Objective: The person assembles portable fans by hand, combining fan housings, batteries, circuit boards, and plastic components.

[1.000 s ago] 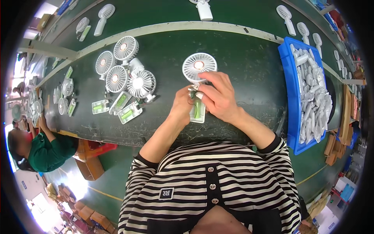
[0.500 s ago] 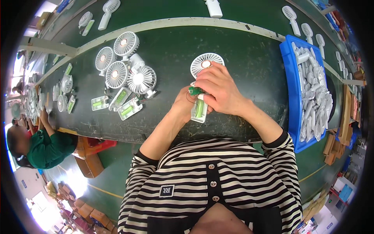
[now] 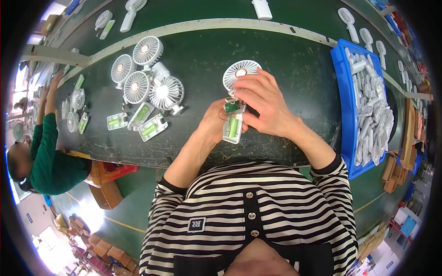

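In front of me is a white handheld fan with a round grille head (image 3: pixel 240 73) and an opened handle shell (image 3: pixel 232 130). A green battery (image 3: pixel 233 126) lies in the shell, and a small green circuit board (image 3: pixel 231 107) with thin wires sits at its upper end. My left hand (image 3: pixel 214 122) is closed round the left side of the handle. My right hand (image 3: pixel 267 103) bends over the fan's neck, its fingers by the grille and the board and its thumb at the handle's right side. Part of the neck is hidden beneath the right fingers.
Left of my hands several white fan heads (image 3: pixel 137 86) are grouped, beside opened handle shells (image 3: pixel 153 129) with green batteries. A blue bin (image 3: pixel 345 110) at the right holds many white plastic parts (image 3: pixel 368 108). Further left a co-worker in a green top (image 3: pixel 50 158) reaches across the bench.
The fan in my hands has shifted slightly left, and the circuit board shows more plainly. My right fingers have moved off the grille's centre. The co-worker's arms now stretch farther across the bench.
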